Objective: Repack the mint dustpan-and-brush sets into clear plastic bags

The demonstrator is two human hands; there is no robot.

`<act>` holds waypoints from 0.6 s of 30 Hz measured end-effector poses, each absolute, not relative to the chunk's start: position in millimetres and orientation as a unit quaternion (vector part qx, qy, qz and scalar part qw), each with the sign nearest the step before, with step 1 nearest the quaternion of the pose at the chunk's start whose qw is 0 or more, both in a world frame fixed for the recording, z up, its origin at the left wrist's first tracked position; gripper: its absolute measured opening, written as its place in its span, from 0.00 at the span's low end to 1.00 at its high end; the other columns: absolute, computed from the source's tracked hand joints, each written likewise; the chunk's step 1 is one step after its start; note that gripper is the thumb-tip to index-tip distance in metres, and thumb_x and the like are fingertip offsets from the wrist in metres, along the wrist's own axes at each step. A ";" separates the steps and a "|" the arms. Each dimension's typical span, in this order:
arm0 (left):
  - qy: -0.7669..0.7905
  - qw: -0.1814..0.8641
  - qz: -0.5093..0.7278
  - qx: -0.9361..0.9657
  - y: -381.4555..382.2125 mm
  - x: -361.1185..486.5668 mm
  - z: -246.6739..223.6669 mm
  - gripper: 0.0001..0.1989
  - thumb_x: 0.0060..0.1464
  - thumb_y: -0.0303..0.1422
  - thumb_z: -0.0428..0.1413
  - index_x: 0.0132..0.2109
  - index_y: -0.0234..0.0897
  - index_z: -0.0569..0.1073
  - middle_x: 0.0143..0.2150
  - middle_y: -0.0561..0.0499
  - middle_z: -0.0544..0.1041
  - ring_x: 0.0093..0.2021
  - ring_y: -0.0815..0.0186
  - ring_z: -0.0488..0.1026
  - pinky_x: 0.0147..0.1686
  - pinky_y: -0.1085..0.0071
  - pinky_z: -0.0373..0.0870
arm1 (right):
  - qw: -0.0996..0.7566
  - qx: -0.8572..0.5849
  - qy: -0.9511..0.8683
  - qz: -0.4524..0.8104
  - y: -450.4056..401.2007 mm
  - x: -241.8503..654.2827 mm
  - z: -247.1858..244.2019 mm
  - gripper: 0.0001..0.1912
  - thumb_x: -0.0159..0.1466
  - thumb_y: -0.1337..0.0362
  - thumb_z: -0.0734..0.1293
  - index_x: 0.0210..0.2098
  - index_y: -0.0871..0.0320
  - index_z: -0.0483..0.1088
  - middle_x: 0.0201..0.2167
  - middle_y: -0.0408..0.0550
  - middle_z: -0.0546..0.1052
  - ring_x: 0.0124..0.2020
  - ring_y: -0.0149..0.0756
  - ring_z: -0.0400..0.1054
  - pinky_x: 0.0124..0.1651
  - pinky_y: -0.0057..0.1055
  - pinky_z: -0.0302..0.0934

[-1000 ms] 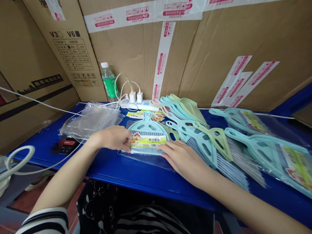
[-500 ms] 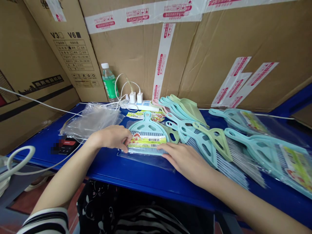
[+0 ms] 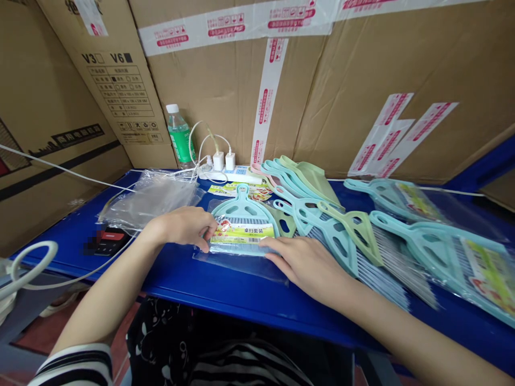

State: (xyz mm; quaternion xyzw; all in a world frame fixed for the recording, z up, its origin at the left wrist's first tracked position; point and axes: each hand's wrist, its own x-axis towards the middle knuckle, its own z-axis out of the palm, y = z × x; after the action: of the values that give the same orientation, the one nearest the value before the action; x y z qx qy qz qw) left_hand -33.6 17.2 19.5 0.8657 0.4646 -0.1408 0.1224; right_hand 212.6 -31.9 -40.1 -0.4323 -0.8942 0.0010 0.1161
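A light-blue dustpan and brush set lies flat before me in a clear plastic bag, its handle pointing away. A yellow-green printed card sits over the bristles inside. My left hand curls its fingers round the left edge of the bagged set, thumb toward the near side. At the lower right corner, my right hand pinches the edge of the set, fingers on top and partly hiding the card's end. The bag's loose open end spreads toward me on the blue table.
Loose brushes and stacked dustpans lie to the right, with bagged sets beyond. Clear bags and a black device are left. Behind stand a power strip, bottle and cardboard.
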 end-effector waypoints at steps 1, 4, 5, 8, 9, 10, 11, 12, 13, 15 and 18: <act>0.463 0.123 -0.140 0.866 17.8 -34.3 18.6 0.11 0.44 0.28 0.66 0.25 0.37 0.70 0.21 0.59 0.69 0.25 0.70 0.64 0.28 0.73 0.50 | 0.116 -0.432 -0.895 0.000 -31.9 212.5 -40.0 0.10 0.66 0.69 0.63 0.43 0.53 0.74 0.37 0.43 0.82 0.31 0.40 0.77 0.31 0.32 0.65; 0.450 0.120 -0.124 0.876 19.8 -37.9 14.8 0.11 0.43 0.29 0.66 0.25 0.38 0.70 0.20 0.60 0.68 0.24 0.71 0.63 0.27 0.73 0.50 | 0.124 -0.427 -0.896 0.001 -31.5 212.8 -40.5 0.10 0.65 0.70 0.63 0.43 0.52 0.74 0.36 0.44 0.82 0.31 0.39 0.76 0.31 0.31 0.64; 0.444 0.116 -0.118 0.880 20.2 -39.2 13.7 0.11 0.43 0.29 0.66 0.25 0.38 0.70 0.20 0.60 0.68 0.24 0.71 0.64 0.27 0.73 0.50 | 0.125 -0.427 -0.896 0.002 -31.2 212.9 -41.0 0.11 0.65 0.70 0.63 0.43 0.52 0.74 0.37 0.44 0.82 0.31 0.39 0.76 0.31 0.31 0.65; 0.430 0.110 -0.111 0.889 19.6 -41.2 12.6 0.10 0.43 0.30 0.66 0.26 0.38 0.71 0.21 0.60 0.68 0.25 0.71 0.64 0.27 0.73 0.50 | 0.125 -0.428 -0.895 0.006 -30.6 212.9 -42.3 0.11 0.65 0.70 0.63 0.43 0.52 0.74 0.37 0.44 0.82 0.32 0.40 0.77 0.31 0.32 0.65; 0.427 0.111 -0.114 0.890 18.8 -41.2 13.1 0.09 0.44 0.29 0.66 0.27 0.38 0.71 0.21 0.60 0.68 0.25 0.71 0.65 0.27 0.73 0.50 | 0.124 -0.429 -0.895 0.006 -30.4 212.8 -42.5 0.11 0.65 0.70 0.64 0.43 0.52 0.74 0.37 0.44 0.82 0.32 0.40 0.77 0.31 0.32 0.65; 0.426 0.113 -0.118 0.890 17.9 -40.8 13.9 0.08 0.45 0.29 0.65 0.28 0.38 0.72 0.22 0.59 0.69 0.25 0.71 0.65 0.27 0.73 0.50 | 0.122 -0.431 -0.894 0.005 -30.4 212.6 -42.5 0.11 0.65 0.70 0.64 0.43 0.52 0.74 0.38 0.44 0.82 0.32 0.40 0.77 0.31 0.32 0.65; 0.424 0.117 -0.122 0.890 17.0 -40.3 14.7 0.08 0.45 0.28 0.65 0.28 0.38 0.72 0.22 0.59 0.69 0.26 0.71 0.65 0.27 0.73 0.50 | 0.120 -0.432 -0.894 0.005 -30.5 212.5 -42.4 0.11 0.65 0.70 0.64 0.43 0.52 0.74 0.38 0.44 0.82 0.32 0.40 0.77 0.31 0.32 0.65; 0.420 0.120 -0.122 0.891 16.1 -39.8 15.4 0.07 0.46 0.28 0.64 0.29 0.38 0.72 0.23 0.59 0.70 0.25 0.71 0.65 0.27 0.73 0.50 | 0.117 -0.433 -0.894 0.004 -30.7 212.3 -42.1 0.11 0.65 0.70 0.64 0.43 0.52 0.74 0.38 0.43 0.82 0.32 0.40 0.77 0.31 0.32 0.65; 0.415 0.125 -0.120 0.893 15.5 -39.4 15.9 0.07 0.47 0.27 0.64 0.29 0.38 0.72 0.23 0.59 0.70 0.25 0.72 0.65 0.27 0.73 0.50 | 0.116 -0.434 -0.894 0.002 -31.0 212.2 -41.8 0.11 0.65 0.70 0.64 0.43 0.52 0.74 0.38 0.43 0.82 0.32 0.40 0.77 0.31 0.32 0.65; 0.398 0.135 -0.109 0.901 15.1 -39.2 15.8 0.07 0.47 0.27 0.63 0.29 0.38 0.71 0.23 0.59 0.69 0.24 0.72 0.64 0.26 0.73 0.50 | 0.114 -0.434 -0.893 0.002 -31.6 212.0 -41.0 0.11 0.65 0.70 0.64 0.43 0.52 0.73 0.37 0.43 0.82 0.32 0.40 0.77 0.31 0.32 0.64; 0.384 0.145 -0.097 0.907 15.8 -39.7 14.2 0.07 0.46 0.27 0.62 0.29 0.38 0.71 0.23 0.60 0.69 0.24 0.73 0.64 0.26 0.73 0.50 | 0.113 -0.435 -0.893 0.008 -32.3 211.9 -40.4 0.11 0.65 0.70 0.63 0.43 0.52 0.73 0.37 0.43 0.82 0.32 0.40 0.76 0.31 0.32 0.63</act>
State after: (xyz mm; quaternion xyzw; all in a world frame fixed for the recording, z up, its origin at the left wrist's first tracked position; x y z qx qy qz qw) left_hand -39.7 15.8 14.2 0.9065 0.3844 -0.0971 0.1450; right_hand 211.9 -32.3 -40.4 -0.4348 -0.8934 0.0076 0.1130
